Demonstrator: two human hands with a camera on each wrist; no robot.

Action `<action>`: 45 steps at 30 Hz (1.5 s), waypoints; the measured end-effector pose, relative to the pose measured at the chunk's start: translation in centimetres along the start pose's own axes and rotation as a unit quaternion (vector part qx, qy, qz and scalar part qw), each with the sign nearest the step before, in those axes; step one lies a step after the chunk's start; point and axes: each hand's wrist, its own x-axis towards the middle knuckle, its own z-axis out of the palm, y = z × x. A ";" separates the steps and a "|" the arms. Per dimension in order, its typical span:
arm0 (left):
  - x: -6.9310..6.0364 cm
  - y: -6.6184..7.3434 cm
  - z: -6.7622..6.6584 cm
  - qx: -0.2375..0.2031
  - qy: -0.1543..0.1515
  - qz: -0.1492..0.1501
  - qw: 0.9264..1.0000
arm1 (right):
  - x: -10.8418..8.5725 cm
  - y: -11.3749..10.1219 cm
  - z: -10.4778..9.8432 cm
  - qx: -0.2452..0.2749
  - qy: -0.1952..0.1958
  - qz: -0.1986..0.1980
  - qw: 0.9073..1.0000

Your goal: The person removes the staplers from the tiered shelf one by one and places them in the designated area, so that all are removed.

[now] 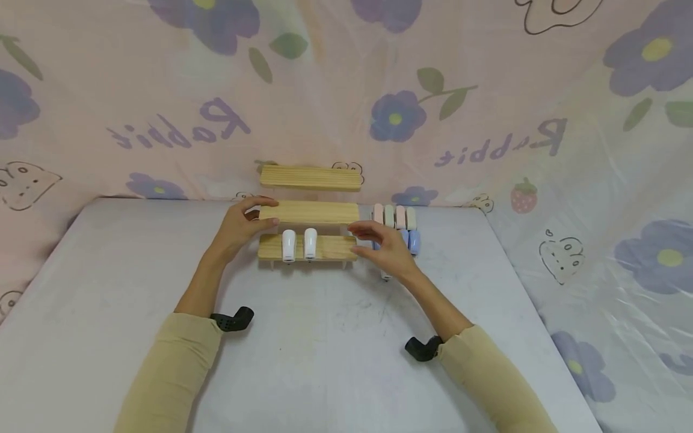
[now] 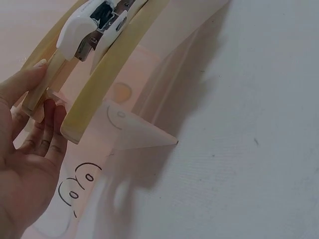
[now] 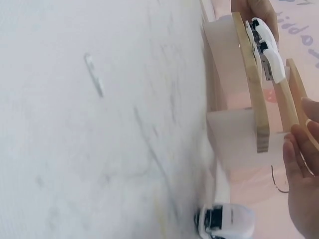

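Note:
A three-tier wooden rack [image 1: 331, 248] with pale translucent supports stands at the back of the table. Two white mini staplers [image 1: 289, 245] sit on its lowest board. At the left end of the middle board [image 1: 308, 212], my left hand [image 1: 238, 224] pinches the wood between thumb and fingers. My right hand [image 1: 391, 249] is at that board's right end, thumb on one side and fingertips on the other in the right wrist view. Behind it, partly covered by the hand, are pink, green and blue mini staplers [image 1: 414, 242]. One white stapler [image 3: 232, 220] lies on the table beside the rack.
The top board [image 1: 310, 178] stands close to the printed curtain [image 1: 325, 120] behind the table [image 1: 303, 373]. A black wrist camera mount shows at each forearm. The rack's pale support [image 2: 134, 127] rests on the tabletop.

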 end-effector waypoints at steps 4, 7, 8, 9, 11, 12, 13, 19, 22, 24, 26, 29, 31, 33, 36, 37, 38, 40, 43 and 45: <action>-0.5 1.3 0.2 0.001 -0.002 0.002 1.000 | 0.4 -0.3 0.7 -0.005 -0.007 0.001 1.000; -0.7 1.9 0.3 0.001 -0.003 -0.002 1.000 | 0.8 0.3 1.3 -0.011 -0.009 0.010 1.000; -0.7 2.0 0.4 -0.001 -0.003 -0.003 1.000 | 1.0 0.7 1.5 -0.012 -0.010 0.010 1.000; -0.7 2.1 0.4 -0.002 -0.003 -0.004 1.000 | 1.1 1.1 1.7 -0.012 -0.011 0.012 1.000; -0.7 2.2 0.4 0.000 -0.002 -0.005 1.000 | 1.4 1.9 2.1 -0.015 -0.012 0.012 1.000; -0.7 2.2 0.4 -0.001 -0.002 -0.006 1.000 | 1.5 2.3 2.3 -0.017 -0.013 0.012 1.000; -0.7 2.2 0.4 -0.002 -0.002 -0.005 1.000 | 1.6 2.5 2.4 -0.018 -0.014 0.011 1.000; -0.6 2.1 0.2 -0.005 -0.011 -0.003 1.000 | 2.0 2.8 3.2 -0.050 -0.017 0.018 0.998; -0.7 2.1 0.1 -0.006 -0.010 -0.008 1.000 | 2.2 2.7 3.7 -0.054 -0.023 0.014 0.998; -0.8 2.0 0.0 -0.012 -0.007 -0.010 1.000 | 2.3 2.6 4.0 -0.046 -0.027 0.010 0.999; -0.8 1.9 0.0 -0.019 -0.007 -0.007 1.000 | 2.4 2.0 4.4 -0.029 -0.031 0.010 0.999; -0.8 1.7 0.0 -0.029 -0.008 0.000 1.000 | 2.5 1.8 4.8 -0.019 -0.032 0.022 0.999; -0.8 1.5 0.1 -0.034 -0.008 0.004 0.999 | 2.6 1.8 5.0 -0.020 -0.032 0.033 0.999; -0.8 1.3 0.1 -0.038 -0.008 0.005 0.999 | 2.7 2.3 5.2 -0.031 -0.032 0.042 0.998; -0.8 1.3 0.2 -0.041 -0.007 0.002 0.999 | 2.8 2.2 5.5 -0.050 -0.035 0.048 0.997; -0.8 1.3 0.2 -0.042 -0.007 0.001 0.999 | 2.8 2.1 5.5 -0.056 -0.036 0.049 0.997; -0.8 1.3 0.2 -0.042 -0.006 0.000 0.999 | 2.8 2.0 5.6 -0.064 -0.037 0.051 0.996; -0.8 1.4 0.1 -0.043 -0.005 -0.004 0.999 | 2.9 1.8 5.7 -0.071 -0.039 0.057 0.995; -0.8 1.4 0.1 -0.045 -0.004 -0.011 0.999 | 3.0 1.7 6.0 -0.074 -0.041 0.064 0.994; -0.8 1.3 0.1 -0.045 -0.005 -0.014 0.999 | 3.1 1.7 6.1 -0.074 -0.043 0.066 0.994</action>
